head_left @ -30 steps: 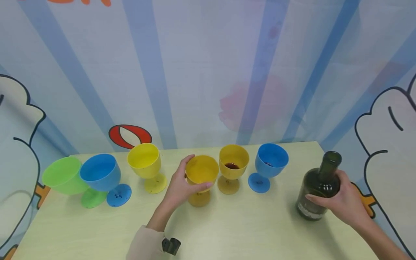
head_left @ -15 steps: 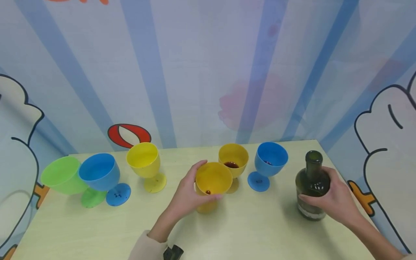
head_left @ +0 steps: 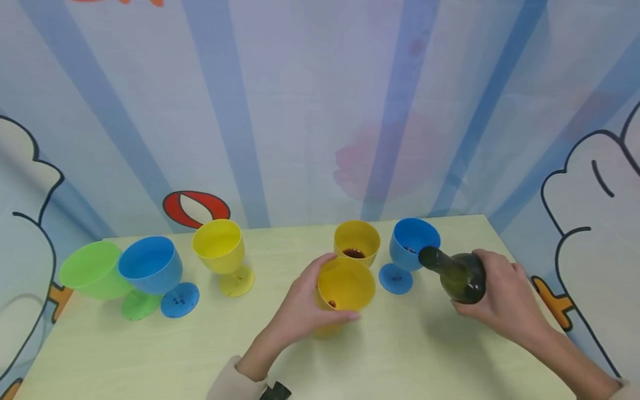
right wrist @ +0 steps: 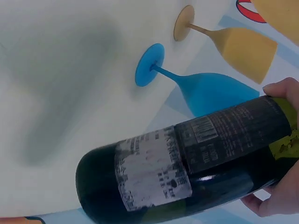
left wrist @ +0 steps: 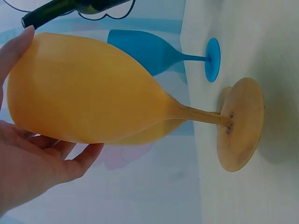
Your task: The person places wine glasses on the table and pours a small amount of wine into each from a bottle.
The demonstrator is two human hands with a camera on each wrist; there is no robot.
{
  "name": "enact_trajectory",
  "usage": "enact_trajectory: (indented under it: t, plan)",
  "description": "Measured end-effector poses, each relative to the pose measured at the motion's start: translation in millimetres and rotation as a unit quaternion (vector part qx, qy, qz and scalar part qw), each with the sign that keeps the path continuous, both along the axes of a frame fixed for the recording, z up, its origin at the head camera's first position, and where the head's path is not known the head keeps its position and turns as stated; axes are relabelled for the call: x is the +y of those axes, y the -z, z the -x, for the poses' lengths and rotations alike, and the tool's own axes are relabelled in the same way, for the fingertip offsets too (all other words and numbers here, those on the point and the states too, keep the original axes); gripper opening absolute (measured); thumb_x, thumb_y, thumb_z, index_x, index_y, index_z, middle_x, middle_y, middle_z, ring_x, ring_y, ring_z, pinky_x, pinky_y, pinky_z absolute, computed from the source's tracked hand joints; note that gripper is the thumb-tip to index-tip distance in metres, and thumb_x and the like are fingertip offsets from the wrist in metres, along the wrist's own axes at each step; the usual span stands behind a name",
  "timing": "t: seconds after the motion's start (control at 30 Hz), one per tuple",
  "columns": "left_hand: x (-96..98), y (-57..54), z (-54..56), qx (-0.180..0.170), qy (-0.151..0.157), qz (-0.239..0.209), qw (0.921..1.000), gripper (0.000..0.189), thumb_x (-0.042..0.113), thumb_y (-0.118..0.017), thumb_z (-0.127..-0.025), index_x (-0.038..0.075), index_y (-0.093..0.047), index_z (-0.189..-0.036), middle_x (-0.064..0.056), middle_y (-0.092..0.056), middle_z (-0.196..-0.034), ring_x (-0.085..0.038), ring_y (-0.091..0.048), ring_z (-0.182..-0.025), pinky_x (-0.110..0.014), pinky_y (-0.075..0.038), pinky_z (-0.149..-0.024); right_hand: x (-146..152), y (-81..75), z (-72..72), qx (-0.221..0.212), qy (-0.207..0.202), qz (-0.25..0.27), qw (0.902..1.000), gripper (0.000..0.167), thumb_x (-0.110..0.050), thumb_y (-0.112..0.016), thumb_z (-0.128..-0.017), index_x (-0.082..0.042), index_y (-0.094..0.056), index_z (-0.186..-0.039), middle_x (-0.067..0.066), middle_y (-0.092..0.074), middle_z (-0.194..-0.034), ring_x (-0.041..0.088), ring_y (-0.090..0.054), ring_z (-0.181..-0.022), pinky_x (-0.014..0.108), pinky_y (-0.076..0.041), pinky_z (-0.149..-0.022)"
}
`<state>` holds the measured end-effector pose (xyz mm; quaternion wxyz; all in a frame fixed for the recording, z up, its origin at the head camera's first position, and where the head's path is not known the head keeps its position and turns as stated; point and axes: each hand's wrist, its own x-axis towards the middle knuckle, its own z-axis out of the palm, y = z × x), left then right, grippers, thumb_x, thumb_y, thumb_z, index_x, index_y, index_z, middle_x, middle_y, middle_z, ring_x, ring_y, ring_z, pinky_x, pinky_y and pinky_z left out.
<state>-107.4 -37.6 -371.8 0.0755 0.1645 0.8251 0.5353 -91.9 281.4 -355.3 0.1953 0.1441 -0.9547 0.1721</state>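
My left hand [head_left: 300, 311] grips an amber-yellow plastic goblet [head_left: 346, 280] round its bowl, thumb in front and fingers behind. A small dark red spot shows inside that bowl. The left wrist view shows its stem and foot [left wrist: 240, 125]; whether the foot touches the table I cannot tell. My right hand [head_left: 510, 305] grips a dark green wine bottle [head_left: 462, 278] around its body. The bottle tilts left, its mouth toward the held goblet but apart from it. Worn paper labels [right wrist: 154, 168] show on the bottle in the right wrist view.
Behind the held goblet stands another amber-yellow goblet [head_left: 357, 236] with dark liquid. A blue goblet [head_left: 414, 258] is right of it. To the left stand yellow [head_left: 220, 253], blue [head_left: 155, 272] and green [head_left: 95, 275] goblets. A printed curtain [head_left: 300, 111] hangs behind the table [head_left: 150, 355].
My left hand has moved right and toward me with the amber-yellow goblet. My right hand has lifted the bottle, brought it left and tipped it from upright toward the goblet.
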Motion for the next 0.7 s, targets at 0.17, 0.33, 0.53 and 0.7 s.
enact_trajectory:
  t: [0.17, 0.33, 0.53, 0.7]
  plan:
    - [7.7, -3.2, -2.4, 0.007, 0.014, -0.003, 0.9999, 0.090, 0.035, -0.083, -0.064, 0.017, -0.034, -0.138, -0.002, -0.040, -0.136, -0.025, -0.041, -0.118, -0.050, -0.036, -0.095, -8.8, -10.1, 0.3, 0.058, -0.033, -0.078, 0.9947, 0.071, -0.019, -0.080, -0.047, 0.007, -0.047, -0.104, 0.020, -0.055, -0.091, 0.033, -0.050, -0.081, 0.053, -0.038, -0.065]
    - [13.1, -4.4, -3.6, 0.011, 0.024, 0.005, 0.9996, 0.091, 0.036, -0.082, -0.065, 0.016, -0.033, -0.139, -0.002, -0.040, -0.136, -0.024, -0.042, -0.117, -0.049, -0.038, -0.093, -16.8, -20.3, 0.7, 0.083, -0.042, -0.145, 0.9851, 0.077, -0.023, -0.084, -0.044, 0.007, -0.048, -0.105, 0.024, -0.055, -0.098, 0.037, -0.050, -0.090, 0.057, -0.039, -0.070]
    - [16.2, -5.5, -4.3, 0.011, 0.027, 0.013, 0.9995, 0.091, 0.037, -0.081, -0.065, 0.017, -0.033, -0.139, -0.002, -0.040, -0.135, -0.023, -0.042, -0.117, -0.049, -0.038, -0.093, -23.5, -30.1, 1.7, 0.095, -0.041, -0.190, 0.9763, 0.080, -0.025, -0.088, -0.040, 0.005, -0.048, -0.102, 0.023, -0.055, -0.098, 0.038, -0.050, -0.091, 0.059, -0.040, -0.072]
    - [18.3, -8.2, -4.7, 0.009, 0.031, 0.017, 0.9993, 0.090, 0.038, -0.081, -0.065, 0.017, -0.033, -0.138, -0.001, -0.040, -0.136, -0.023, -0.041, -0.118, -0.050, -0.037, -0.094, -27.4, -34.8, 1.8, 0.102, -0.038, -0.207, 0.9722, 0.077, -0.026, -0.088, -0.040, 0.003, -0.048, -0.099, 0.023, -0.055, -0.096, 0.038, -0.052, -0.089, 0.059, -0.041, -0.072]
